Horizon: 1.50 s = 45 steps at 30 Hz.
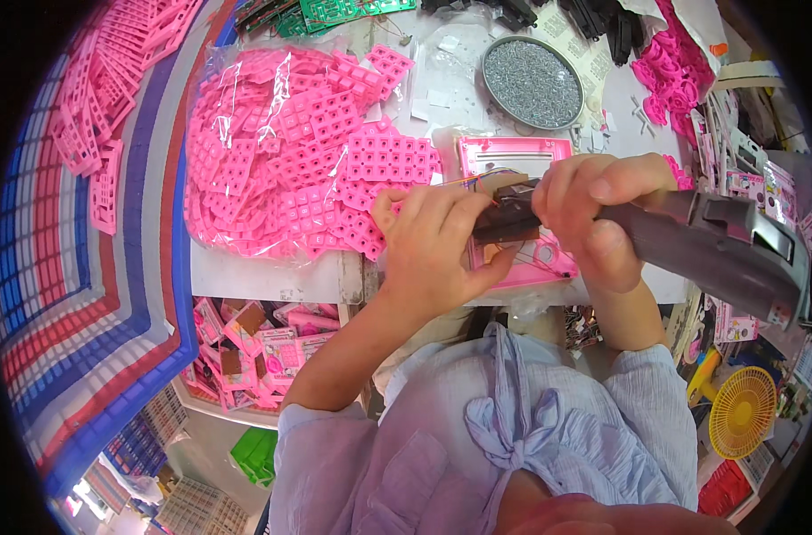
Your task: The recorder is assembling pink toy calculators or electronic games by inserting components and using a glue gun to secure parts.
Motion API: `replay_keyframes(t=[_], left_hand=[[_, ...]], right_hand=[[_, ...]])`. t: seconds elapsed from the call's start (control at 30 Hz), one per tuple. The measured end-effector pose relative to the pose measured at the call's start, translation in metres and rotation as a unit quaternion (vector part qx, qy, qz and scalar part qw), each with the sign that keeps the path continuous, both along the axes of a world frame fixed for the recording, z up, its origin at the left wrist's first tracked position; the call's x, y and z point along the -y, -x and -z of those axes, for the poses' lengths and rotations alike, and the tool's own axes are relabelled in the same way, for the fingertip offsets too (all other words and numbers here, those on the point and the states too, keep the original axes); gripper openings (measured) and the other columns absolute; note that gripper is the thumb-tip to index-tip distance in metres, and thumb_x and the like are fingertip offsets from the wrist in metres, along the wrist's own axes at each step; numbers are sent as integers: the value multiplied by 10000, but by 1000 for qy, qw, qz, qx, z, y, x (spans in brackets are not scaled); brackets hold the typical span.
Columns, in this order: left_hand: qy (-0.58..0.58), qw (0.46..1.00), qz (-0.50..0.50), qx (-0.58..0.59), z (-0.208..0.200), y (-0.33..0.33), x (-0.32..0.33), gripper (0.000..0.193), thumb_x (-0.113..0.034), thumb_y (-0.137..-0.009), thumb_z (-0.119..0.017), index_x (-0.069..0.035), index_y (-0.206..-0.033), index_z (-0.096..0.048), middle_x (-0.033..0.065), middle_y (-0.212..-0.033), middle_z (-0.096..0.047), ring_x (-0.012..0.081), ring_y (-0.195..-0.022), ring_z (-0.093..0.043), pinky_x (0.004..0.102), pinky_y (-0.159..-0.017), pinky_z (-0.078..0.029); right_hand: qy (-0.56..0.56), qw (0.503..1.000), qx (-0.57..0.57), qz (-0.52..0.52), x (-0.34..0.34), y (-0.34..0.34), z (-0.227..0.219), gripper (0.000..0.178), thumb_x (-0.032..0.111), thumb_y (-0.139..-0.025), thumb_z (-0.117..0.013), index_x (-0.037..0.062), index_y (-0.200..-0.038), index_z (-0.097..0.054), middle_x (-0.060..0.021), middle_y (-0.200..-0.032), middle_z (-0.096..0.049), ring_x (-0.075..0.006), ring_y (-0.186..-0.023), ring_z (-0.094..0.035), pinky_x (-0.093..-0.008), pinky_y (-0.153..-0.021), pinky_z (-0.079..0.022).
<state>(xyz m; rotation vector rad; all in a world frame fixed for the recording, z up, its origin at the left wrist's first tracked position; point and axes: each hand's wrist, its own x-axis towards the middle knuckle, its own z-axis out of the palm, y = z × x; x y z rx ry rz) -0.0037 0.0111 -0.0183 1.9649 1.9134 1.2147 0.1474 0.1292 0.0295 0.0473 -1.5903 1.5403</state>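
Observation:
My right hand [593,209] is closed round a long dark grey hand tool [709,245] with a silvery end, lying slantwise toward the right; its exact kind is unclear. My left hand [437,245] has its thumb and fingers closed on a small black part [504,223], right beside my right fingertips. Whether this part joins the tool is hidden by my fingers. Below both hands lies a pink rectangular plastic casing [471,159] with a white slotted panel. Thin coloured wires [477,180] run near the left fingers.
Left on the table sits a clear bag of pink keypads [272,160]. Beyond the casing stands a round tray of small metal screws [533,82]. Green circuit boards [352,11] and black parts [593,18] lie at the back. A striped sheet [147,232] borders the left; a yellow fan [743,412] stands lower right.

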Motion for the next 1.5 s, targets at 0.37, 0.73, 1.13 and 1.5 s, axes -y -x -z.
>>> replay_keyframes(t=[0.37,0.73,1.13,1.5], left_hand=[[-112,990,76,35,6,9,-29,213,-96,-729,-787,-153,-913,-696,-9,-821,-650,203,-812,-592,417,-843,-309],[36,998,-23,-38,-1,-4,5,484,-365,-716,-827,-152,-1112,-647,-19,-1026,-651,183,-950,-572,451,-886,-289],[-12,997,14,-69,20,-2,2,513,-404,-711,-812,-115,-1093,-630,-13,-998,-664,171,-879,-580,455,-864,-297],[-35,998,20,-38,22,-4,0,514,-355,-684,-831,-104,-1083,-627,-5,-972,-657,177,-858,-584,440,-836,-294]], right_hand=[[59,996,-60,-13,2,5,-23,313,133,-937,-667,45,-1156,-460,-34,-656,-516,-119,-550,-467,-305,-515,-445],[22,998,19,54,3,2,-6,308,238,-966,-636,105,-1177,-455,-5,-653,-480,-130,-558,-430,-310,-519,-372],[-20,999,32,31,2,0,6,298,85,-943,-631,44,-1179,-454,-62,-735,-552,-135,-620,-520,-339,-634,-486],[-10,999,12,41,11,9,6,270,150,-938,-659,73,-1124,-479,-40,-676,-516,-142,-565,-493,-319,-528,-440]])
